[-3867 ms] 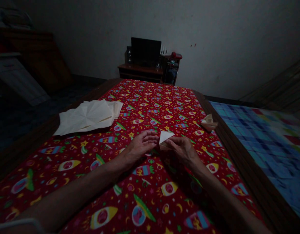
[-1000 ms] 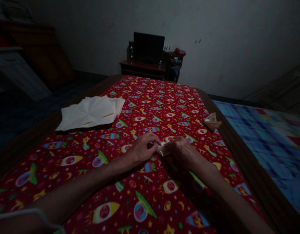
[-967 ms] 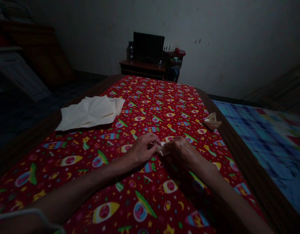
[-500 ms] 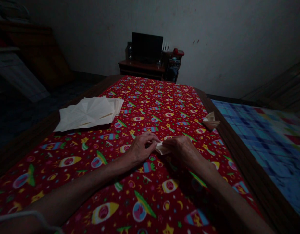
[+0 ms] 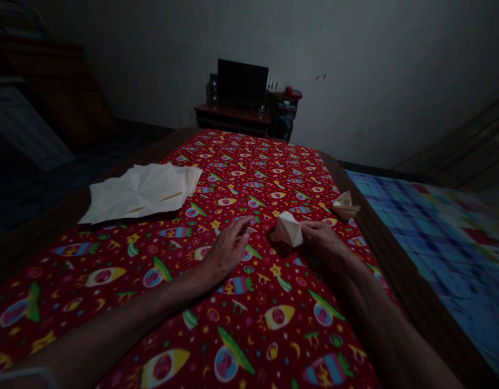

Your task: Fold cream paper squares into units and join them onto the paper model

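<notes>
Paper point(image 5: 290, 229), pale and folded into a small faceted form, sits over the middle of the cloth point(image 5: 255, 281), pinched at its right side between the thumb and fingers of our right hand point(image 5: 322, 239). We cannot tell whether its underside touches the cloth or hangs just above it. Our two hands are apart, with the paper between them. Our left hand point(image 5: 230, 246) is near it but not touching, lax, its fingers pointing forward and slightly bent.

To our left, a stack point(image 5: 140, 189) of pale sheets lies flat and unevenly layered, creases spreading from a centre on the top one. To our right, a small folded piece point(image 5: 345, 207) rests at the cloth's edge, well apart from the paper we hold. The cloth is red, printed with rockets, stars and moons, and the table point(image 5: 379, 232) shows as a dark border on both sides. Beyond it on the right we see a blue checked sheet point(image 5: 427, 243). Ahead of us, past the table's far end, a dark screen point(image 5: 242, 84) stands beside a speaker point(image 5: 214, 87), before a grey wall point(image 5: 355, 65).
</notes>
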### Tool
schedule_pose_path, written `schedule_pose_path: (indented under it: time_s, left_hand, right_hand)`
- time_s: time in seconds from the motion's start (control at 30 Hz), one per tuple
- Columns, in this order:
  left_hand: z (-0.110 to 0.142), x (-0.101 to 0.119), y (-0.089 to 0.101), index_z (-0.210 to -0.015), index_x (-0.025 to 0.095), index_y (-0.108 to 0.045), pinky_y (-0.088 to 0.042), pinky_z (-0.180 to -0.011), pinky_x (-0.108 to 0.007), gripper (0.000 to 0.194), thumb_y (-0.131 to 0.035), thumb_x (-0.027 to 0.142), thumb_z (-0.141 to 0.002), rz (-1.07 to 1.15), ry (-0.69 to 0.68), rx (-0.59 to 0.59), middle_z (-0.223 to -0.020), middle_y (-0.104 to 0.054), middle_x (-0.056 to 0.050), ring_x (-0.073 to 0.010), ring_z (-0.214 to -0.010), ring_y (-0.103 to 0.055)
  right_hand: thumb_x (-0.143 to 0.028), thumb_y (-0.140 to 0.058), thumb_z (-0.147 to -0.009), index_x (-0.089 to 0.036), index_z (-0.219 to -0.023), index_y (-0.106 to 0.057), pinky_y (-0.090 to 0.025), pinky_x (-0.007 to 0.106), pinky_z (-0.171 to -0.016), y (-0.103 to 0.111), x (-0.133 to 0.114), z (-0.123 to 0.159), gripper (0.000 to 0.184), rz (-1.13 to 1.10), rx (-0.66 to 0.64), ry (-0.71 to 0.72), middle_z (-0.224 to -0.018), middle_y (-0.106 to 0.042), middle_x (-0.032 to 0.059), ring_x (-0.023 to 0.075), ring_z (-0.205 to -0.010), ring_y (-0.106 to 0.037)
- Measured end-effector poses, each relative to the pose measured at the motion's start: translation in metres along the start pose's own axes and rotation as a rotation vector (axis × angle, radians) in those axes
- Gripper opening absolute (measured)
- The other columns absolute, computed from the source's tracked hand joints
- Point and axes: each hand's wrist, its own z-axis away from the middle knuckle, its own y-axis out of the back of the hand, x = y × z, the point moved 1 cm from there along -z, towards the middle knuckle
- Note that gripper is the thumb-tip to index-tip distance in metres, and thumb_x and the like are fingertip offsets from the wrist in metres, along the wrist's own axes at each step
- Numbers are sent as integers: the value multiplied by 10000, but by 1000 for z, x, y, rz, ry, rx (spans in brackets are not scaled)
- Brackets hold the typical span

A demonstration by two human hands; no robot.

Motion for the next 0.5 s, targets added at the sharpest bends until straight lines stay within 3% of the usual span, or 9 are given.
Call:
schedule_pose_path:
  time_s: [0.1,0.2,0.37,0.43,0.5]
  left_hand:
    - [1,0,-1,-1178,159,-516,-495,-882,-340,320,-390,200,-886,-71,-54,-14,-1074,-619,-98,-182,-965,-610]
    - [3,0,-2,-1116,162,-552,-499,-870,-334,299,-382,144,-870,-101,-110,-35,-1073,-610,-93,-175,-965,-601]
    - [2,-2,-4,-1024,167,-604,-516,-826,-298,298,-376,95,-846,-99,-166,-22,-1014,-628,-80,-159,-926,-607]
    - [1,-2,-4,-982,165,-623,-513,-837,-297,295,-383,82,-832,-108,-173,-16,-994,-638,-77,-163,-945,-607]
    - [1,-3,-5,-951,167,-641,-514,-842,-296,301,-386,74,-822,-119,-160,-25,-996,-642,-74,-166,-959,-607]
  right_hand:
    - [-505,-708,-603,-147,-703,-696,-464,260,-545,19,-9,1,372,51,111,84,-613,-656,38,161,-549,-589]
    - [-473,-675,-659,-148,-737,-707,-476,267,-601,60,-34,7,336,209,373,269,-684,-682,57,171,-610,-604]
    - [-381,-581,-758,-69,-977,-705,-455,272,-588,142,-88,16,401,848,848,277,-870,-706,145,226,-714,-636]
    - [-332,-596,-743,-45,-984,-706,-426,274,-573,164,-102,12,390,963,882,233,-882,-704,165,240,-727,-629]
    - [-301,-612,-731,-49,-911,-732,-386,266,-551,175,-108,3,333,1088,833,174,-783,-706,151,232,-698,-619]
